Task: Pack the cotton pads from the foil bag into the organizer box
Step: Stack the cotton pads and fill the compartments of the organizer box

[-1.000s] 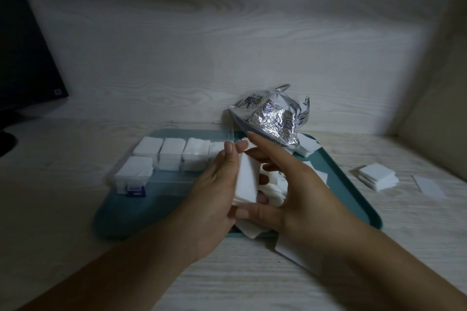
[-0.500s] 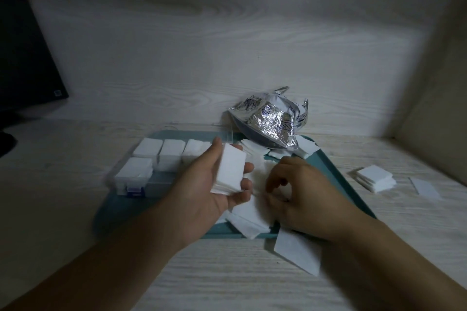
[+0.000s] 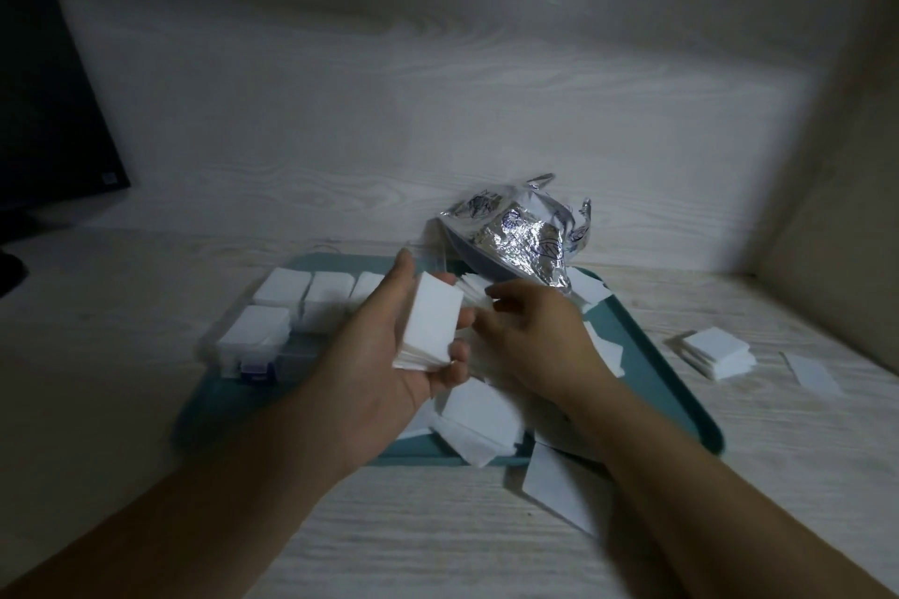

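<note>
My left hand (image 3: 384,350) holds a stack of white cotton pads (image 3: 430,328) upright above the teal tray (image 3: 647,384). My right hand (image 3: 540,340) is palm down just right of it, its curled fingertips pinching at loose pads (image 3: 479,418) heaped on the tray. The clear organizer box (image 3: 258,350) stands on the tray's left, several of its compartments filled with white pads. The crumpled foil bag (image 3: 515,238) lies at the tray's back edge.
A small pile of pads (image 3: 715,350) and a single pad (image 3: 812,372) lie on the table right of the tray. One more pad (image 3: 554,486) lies in front of the tray. A dark monitor (image 3: 44,112) stands at the far left.
My right hand let go of the stack and dropped to the loose pads, then shifted back toward the bag. My left hand kept the stack, turned it flatter and lifted it slightly.
</note>
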